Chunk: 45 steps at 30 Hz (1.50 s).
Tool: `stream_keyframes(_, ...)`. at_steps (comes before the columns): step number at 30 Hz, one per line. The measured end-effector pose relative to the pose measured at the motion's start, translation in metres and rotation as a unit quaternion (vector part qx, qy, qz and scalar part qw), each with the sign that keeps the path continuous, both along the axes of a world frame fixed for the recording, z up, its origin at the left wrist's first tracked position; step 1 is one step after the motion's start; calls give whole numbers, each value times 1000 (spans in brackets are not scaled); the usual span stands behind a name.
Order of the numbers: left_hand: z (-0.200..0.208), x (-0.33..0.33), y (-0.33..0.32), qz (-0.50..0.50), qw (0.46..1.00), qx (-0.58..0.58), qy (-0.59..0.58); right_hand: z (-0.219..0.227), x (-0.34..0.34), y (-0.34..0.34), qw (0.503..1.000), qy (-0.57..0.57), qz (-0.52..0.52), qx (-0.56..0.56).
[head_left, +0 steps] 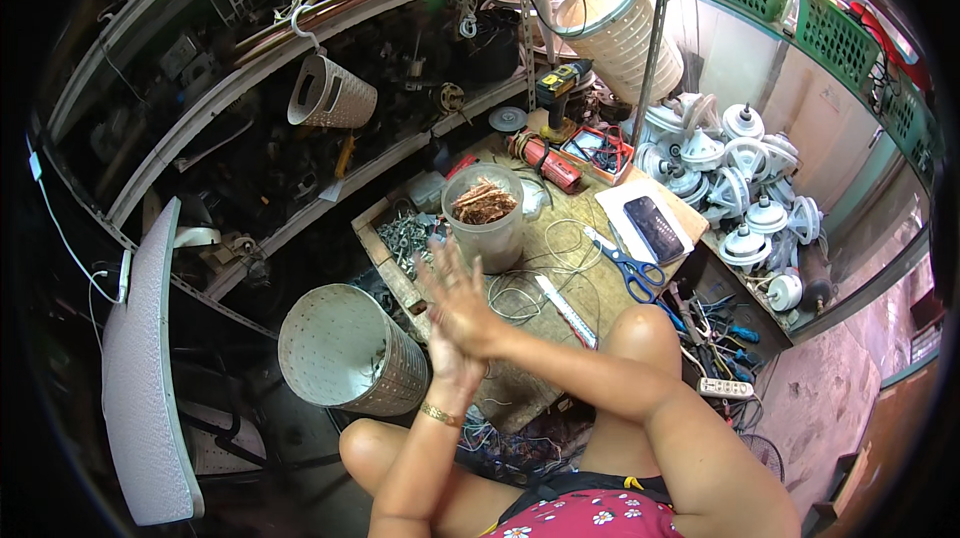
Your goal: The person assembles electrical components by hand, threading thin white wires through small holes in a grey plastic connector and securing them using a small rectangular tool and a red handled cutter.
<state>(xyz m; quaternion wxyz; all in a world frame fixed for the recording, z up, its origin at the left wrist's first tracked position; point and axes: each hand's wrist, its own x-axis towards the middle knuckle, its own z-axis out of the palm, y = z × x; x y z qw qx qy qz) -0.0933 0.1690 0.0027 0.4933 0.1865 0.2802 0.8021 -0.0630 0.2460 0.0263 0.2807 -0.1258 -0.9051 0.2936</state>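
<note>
The right hand (463,314) lay against the left hand (453,364) near the middle of the frame, their palms seemingly pressed together over the near left edge of the counter (525,395). The grip of the right was spread, its fingers extended toward the top of the frame; the left's fingers were mostly hidden behind it, so their pose could not be told, nor whether anything small lay between the palms. Neither visibly pinched a thing.

Just above the fingertips, at the centre of the frame, stood an upright translucent tub (491,247) holding copper-coloured scraps (485,203). A loose, pale wire (514,318) lay coiled right of the hands, near a white-handled cutter (567,310) and blue-handled scissors (641,278). Lower left of centre, a perforated pale bin (335,343) stood beside the counter.

The step in hand looked like a pause between handlings, perhaps rubbing or brushing off the palms. Any next move on the scraps or wire would call for parting the hands first, then a short reach, keeping the wrist clear of the tub's rim.
</note>
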Motion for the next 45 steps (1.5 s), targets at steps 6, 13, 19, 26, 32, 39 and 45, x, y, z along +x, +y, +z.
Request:
stream_keyframes(6,-14,-12,-19,-67,982,176,11,29,5,-48,995,22,88,28)
stream_keyframes(13,36,17,8,-28,988,-3,-150,38,9,58,980,20,-121,155)
stream_keyframes(19,85,-34,83,47,966,-141,212,22,70,179,945,-248,-205,60)
stream_keyframes(26,97,-81,154,83,712,-331,613,-37,102,191,844,-517,-96,106)
stream_keyframes(32,86,-56,148,175,746,-138,627,-44,102,213,861,-458,-184,124)
stream_keyframes(39,108,5,66,14,608,-51,792,112,136,116,976,-181,16,122)
stream_keyframes(45,118,-13,-10,118,666,-76,733,146,163,91,985,-96,128,61)
